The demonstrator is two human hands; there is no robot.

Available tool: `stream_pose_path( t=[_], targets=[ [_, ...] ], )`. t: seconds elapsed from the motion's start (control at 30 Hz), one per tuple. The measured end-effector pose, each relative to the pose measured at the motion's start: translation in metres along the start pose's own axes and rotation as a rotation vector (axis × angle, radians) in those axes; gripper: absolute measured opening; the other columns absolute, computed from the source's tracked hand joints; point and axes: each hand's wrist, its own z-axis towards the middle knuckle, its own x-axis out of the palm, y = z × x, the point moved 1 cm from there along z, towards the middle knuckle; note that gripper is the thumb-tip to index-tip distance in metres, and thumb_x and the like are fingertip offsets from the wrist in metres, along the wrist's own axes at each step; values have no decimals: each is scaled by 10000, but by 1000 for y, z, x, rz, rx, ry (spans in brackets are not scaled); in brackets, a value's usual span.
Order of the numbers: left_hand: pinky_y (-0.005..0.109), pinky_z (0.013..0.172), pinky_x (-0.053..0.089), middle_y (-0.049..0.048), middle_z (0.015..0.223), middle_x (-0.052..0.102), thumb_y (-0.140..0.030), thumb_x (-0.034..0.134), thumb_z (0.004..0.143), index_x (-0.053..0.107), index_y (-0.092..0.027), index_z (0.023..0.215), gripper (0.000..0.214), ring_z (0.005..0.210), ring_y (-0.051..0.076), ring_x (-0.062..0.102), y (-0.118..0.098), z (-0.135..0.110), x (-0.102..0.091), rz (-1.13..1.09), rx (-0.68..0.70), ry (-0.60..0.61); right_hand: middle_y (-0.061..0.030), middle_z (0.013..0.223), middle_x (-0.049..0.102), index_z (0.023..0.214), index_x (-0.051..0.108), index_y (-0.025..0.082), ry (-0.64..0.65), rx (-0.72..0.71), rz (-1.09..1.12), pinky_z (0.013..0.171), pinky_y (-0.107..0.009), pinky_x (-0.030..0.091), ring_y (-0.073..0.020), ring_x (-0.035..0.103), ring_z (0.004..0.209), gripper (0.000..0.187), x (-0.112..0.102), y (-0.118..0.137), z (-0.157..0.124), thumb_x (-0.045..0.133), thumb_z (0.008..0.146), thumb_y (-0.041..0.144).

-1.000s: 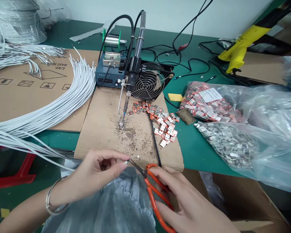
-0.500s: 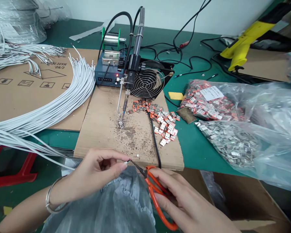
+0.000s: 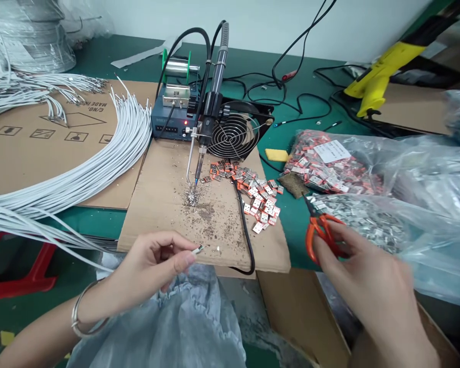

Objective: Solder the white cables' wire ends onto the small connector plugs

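My left hand (image 3: 153, 266) pinches the stripped end of a thin white cable (image 3: 198, 250) between thumb and forefinger, just above the near edge of a brown cardboard sheet (image 3: 164, 204). Over the green mat at the right, my right hand (image 3: 368, 278) holds orange-handled scissors (image 3: 319, 230), fingers curled round the handles, blades pointing away toward a bag of metal shells (image 3: 368, 225). A soldering iron (image 3: 207, 122) stands in its holder above a small heap of solder dross (image 3: 191, 197).
A bundle of white cables (image 3: 99, 163) arcs across the left. Small orange connector parts (image 3: 258, 197) lie loose by a black fan (image 3: 233, 134). A bag of orange parts (image 3: 322, 163), a yellow tool (image 3: 383, 74) and an open carton (image 3: 310, 317) are at the right.
My right hand has carried the scissors away from the cable tip, out to the right over the green mat. My left hand keeps its pinch on the cable end.
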Motion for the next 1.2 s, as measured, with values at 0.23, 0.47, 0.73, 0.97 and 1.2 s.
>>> stream_pose_path(
  t=[0.23,0.47,0.73,0.97,1.2],
  targets=[
    [127,298,327,-90,452,419,-337,635,762,589,-148,791,196,308,46,418,3,-3,-5,-80,-32,15,-138,841,678,921,678,144,-222,-107,22,618,-386,438,-305,621,765,346,4,12,2,451,835,390],
    [136,317,376,-86,424,439,-352,666,737,573,-149,741,223,315,52,433,3,-2,-3,-87,-50,17,-14,696,636,830,668,208,320,-413,998,565,-260,454,-147,579,630,70,12,113,-30,646,774,172],
    [129,347,388,-72,502,456,-320,647,759,576,-137,690,208,362,38,441,-2,-6,-7,-6,-53,36,10,580,555,675,607,166,577,-364,1206,488,-231,395,-110,493,534,80,20,136,-26,639,747,182],
    [133,347,379,-71,494,480,-367,676,736,524,-145,669,277,344,52,491,6,-1,-5,-146,-21,-8,27,542,498,577,558,169,442,-213,1548,426,-207,330,-87,424,475,159,31,151,-37,626,716,129],
    [119,340,370,-50,536,561,-365,692,729,524,-144,687,281,334,51,527,6,-3,-5,-276,-44,41,45,539,465,606,582,206,284,-42,1868,473,-227,323,-95,407,491,174,40,142,-34,646,768,209]
  ],
)
